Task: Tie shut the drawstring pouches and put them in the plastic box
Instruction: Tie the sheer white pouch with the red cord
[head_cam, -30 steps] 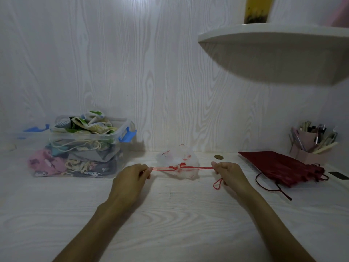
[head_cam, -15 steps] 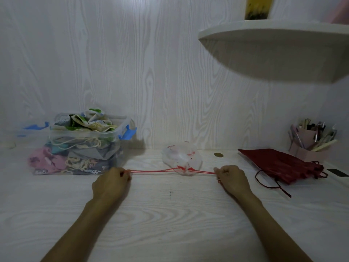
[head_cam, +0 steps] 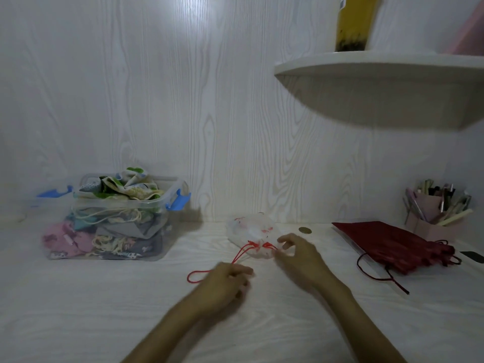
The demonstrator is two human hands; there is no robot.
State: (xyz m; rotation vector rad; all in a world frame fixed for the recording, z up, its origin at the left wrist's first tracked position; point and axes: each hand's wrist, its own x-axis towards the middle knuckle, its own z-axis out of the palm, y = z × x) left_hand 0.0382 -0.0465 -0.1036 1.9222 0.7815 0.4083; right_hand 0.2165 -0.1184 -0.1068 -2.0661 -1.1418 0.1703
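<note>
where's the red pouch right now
The red pouch lies flat on the desk at the right of the head view, just in front of the pink pen holder, right of both hands.

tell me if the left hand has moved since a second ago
Yes. The left hand came in rightward, away from the plastic box and nearer the white pouch, still gripping the red drawstring.
</note>
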